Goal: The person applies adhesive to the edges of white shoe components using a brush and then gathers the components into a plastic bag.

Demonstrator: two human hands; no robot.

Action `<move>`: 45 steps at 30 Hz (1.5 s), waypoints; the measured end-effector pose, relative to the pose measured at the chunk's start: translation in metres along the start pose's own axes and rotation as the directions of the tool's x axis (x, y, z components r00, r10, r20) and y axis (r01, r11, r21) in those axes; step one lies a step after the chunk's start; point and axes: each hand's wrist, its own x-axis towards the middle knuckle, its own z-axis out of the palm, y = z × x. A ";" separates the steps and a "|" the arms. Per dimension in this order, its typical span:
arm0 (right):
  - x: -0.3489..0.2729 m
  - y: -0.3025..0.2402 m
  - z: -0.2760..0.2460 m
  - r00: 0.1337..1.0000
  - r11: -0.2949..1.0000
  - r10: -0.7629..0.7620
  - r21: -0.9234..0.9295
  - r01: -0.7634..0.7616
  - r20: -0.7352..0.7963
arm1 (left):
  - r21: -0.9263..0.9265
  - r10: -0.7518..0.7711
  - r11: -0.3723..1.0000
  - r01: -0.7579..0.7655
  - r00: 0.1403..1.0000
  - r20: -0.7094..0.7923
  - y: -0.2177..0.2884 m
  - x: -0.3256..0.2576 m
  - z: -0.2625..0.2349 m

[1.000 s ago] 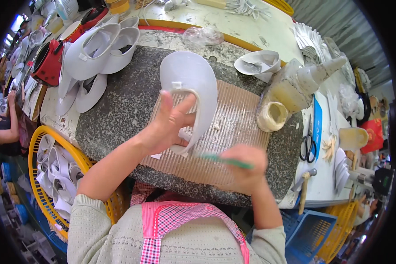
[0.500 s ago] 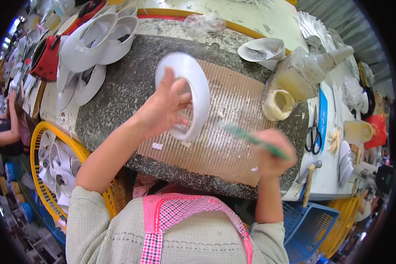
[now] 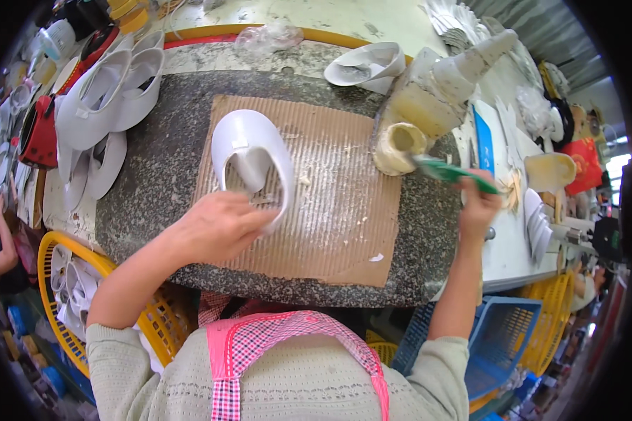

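The green brush (image 3: 456, 173) is gripped in the closed right hand (image 3: 479, 200), its tip held at or just beside the pot's (image 3: 393, 163) rim. The white upper (image 3: 254, 132) is laid on cardboard (image 3: 344, 210) on the tabletop (image 3: 154, 179); the left hand (image 3: 221, 226) is half curled at its near edge, but whether it is gripped cannot be told.

One green-handled tool (image 3: 448, 171) and one cardboard sheet (image 3: 337, 224) show.

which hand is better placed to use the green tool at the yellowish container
Probably the right hand: it holds the green tool near the yellowish container, while the left hand is at the white curved piece, farther away.
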 end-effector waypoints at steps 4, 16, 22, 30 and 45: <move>-0.020 -0.014 0.002 0.950 0.966 0.260 0.049 -0.255 -0.171 | -0.518 -0.607 0.676 0.525 0.795 0.014 0.024 0.022 -0.015; -0.077 -0.076 0.117 0.761 0.894 -0.436 0.334 0.301 0.481 | -0.983 -0.404 -0.178 0.033 0.909 0.104 0.012 0.034 -0.009; -0.037 -0.072 0.132 0.928 0.928 -0.330 0.240 0.285 0.175 | -0.959 -0.424 -0.282 -0.036 0.901 0.091 0.009 0.036 -0.013; -0.076 -0.063 0.111 0.938 0.930 -0.162 0.364 0.042 0.307 | -0.934 -0.531 0.202 0.295 0.834 0.148 -0.007 0.057 -0.007; -0.101 -0.071 0.126 0.956 0.961 0.086 0.230 -0.154 0.282 | -0.145 -0.639 0.760 0.633 0.689 -0.343 -0.022 -0.040 0.024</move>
